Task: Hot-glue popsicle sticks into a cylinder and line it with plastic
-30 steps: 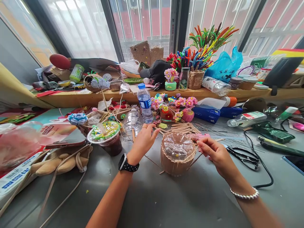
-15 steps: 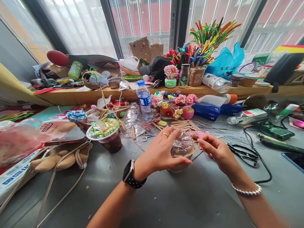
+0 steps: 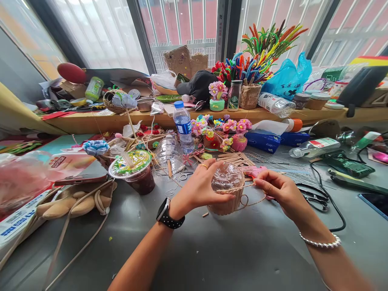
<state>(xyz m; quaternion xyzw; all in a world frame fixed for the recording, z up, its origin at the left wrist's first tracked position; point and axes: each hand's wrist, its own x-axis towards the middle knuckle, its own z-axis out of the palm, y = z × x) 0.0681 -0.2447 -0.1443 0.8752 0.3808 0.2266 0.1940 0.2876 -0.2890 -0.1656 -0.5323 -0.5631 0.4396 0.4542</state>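
Observation:
My left hand point(image 3: 198, 186) is wrapped round the side of an upturned clear plastic bottle base point(image 3: 228, 177), its thumb lying across the near side. Flat wooden sticks point(image 3: 222, 207) line the wall of the base below the clear, ridged top. Between thumb and fingertips, my right hand point(image 3: 277, 192) pinches a length of brown twine point(image 3: 251, 203). The twine is drawn taut from the base to the right hand, and a loose loop of it hangs at the base's right side. A pink object point(image 3: 247, 171), partly hidden, lies behind the right hand.
A lidded drink cup point(image 3: 144, 180) and a capped water bottle point(image 3: 183, 129) stand to the left. Loose wooden sticks point(image 3: 236, 158) and scissors point(image 3: 185, 175) lie behind. Black-framed glasses point(image 3: 313, 196) and a black cable point(image 3: 339, 214) are on the right.
My left hand and the base have shifted slightly left, and the base has tipped so its stick-covered side shows more. My right hand has moved a little right, stretching the twine.

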